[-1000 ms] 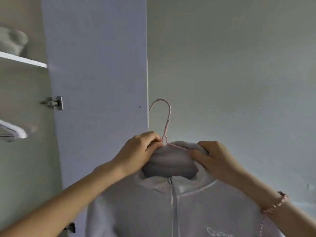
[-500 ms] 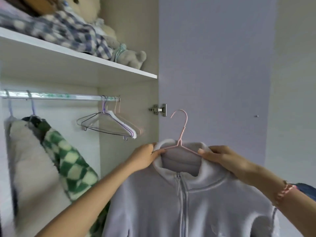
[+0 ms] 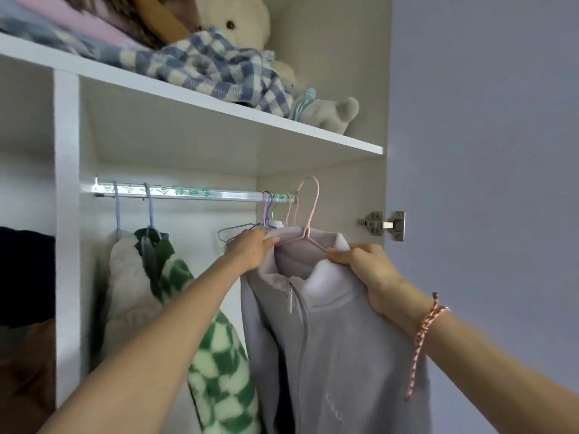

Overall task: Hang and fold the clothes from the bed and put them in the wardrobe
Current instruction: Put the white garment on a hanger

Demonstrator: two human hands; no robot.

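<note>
Holds a grey fleece jacket (image 3: 338,355) on a pink hanger (image 3: 308,228) at the open wardrobe (image 3: 65,214), hook level with the right end of the rail (image 3: 188,193); pinches one collar edge with left hand (image 3: 250,249); grips the other with right hand (image 3: 369,270).

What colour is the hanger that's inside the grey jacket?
Pale pink. The hanger shows best in the head view, hook standing above the jacket collar.
</note>
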